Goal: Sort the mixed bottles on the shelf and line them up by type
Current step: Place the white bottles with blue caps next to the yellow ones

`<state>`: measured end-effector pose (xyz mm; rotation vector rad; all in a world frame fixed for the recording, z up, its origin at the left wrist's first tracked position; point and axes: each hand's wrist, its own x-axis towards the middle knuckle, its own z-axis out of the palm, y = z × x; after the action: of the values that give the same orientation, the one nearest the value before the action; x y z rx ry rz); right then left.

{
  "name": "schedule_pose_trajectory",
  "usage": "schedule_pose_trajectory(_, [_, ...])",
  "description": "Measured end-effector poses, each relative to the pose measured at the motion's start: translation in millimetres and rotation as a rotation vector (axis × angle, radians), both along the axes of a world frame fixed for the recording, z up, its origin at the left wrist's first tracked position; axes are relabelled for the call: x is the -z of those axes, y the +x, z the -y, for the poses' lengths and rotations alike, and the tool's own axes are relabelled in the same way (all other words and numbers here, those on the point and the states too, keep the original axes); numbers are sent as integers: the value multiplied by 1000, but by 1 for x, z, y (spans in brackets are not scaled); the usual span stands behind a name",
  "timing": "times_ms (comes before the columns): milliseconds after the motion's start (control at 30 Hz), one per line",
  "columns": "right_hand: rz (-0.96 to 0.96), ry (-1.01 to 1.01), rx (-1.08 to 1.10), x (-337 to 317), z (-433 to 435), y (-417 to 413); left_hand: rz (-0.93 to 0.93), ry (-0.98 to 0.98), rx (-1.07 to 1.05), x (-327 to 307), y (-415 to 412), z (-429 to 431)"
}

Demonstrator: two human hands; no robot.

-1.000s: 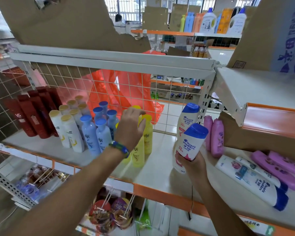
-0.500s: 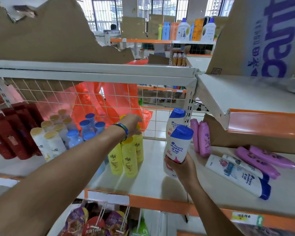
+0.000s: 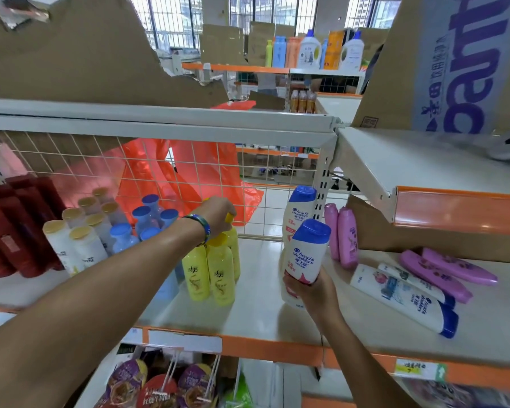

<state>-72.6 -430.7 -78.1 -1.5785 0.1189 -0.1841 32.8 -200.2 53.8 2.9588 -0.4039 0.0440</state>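
Observation:
My left hand [image 3: 217, 212] rests on the cap of a rear yellow bottle; two more yellow bottles [image 3: 208, 272] stand in front of it on the shelf [image 3: 259, 316]. My right hand [image 3: 311, 290] grips a white blue-capped shampoo bottle [image 3: 305, 253] upright, just in front of another standing one [image 3: 298, 210]. Two more white bottles [image 3: 404, 298] lie on their sides at the right. Two pink bottles [image 3: 340, 235] stand behind, and pink ones [image 3: 445, 270] lie flat further right. Left of the yellow group stand blue-capped [image 3: 143, 222], gold-capped white [image 3: 77, 242] and dark red [image 3: 15, 225] bottles.
A wire grid [image 3: 189, 172] backs the shelf, with an orange plastic bag [image 3: 174, 178] behind it. An upper shelf [image 3: 424, 172] overhangs at the right, carrying a cardboard box [image 3: 454, 63]. Snack packets [image 3: 159, 384] hang below the shelf edge.
The view has shifted right and closer. My left hand reached further back onto the rear yellow bottle's cap. My right hand keeps the white bottle in about the same spot.

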Motion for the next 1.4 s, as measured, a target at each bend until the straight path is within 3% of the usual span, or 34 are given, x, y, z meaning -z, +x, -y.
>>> schedule_pose_trajectory(400, [-84, -34, -43, 15, -7, 13, -5, 30, -16, 7, 1, -1])
schedule_pose_trajectory(800, [-67, -193, -49, 20, -30, 63, 178, -170, 81, -3, -23, -6])
schedule_pose_trajectory(1400, [-45, -122, -156, 18, -48, 115, 265, -332, 52, 6, -45, -28])
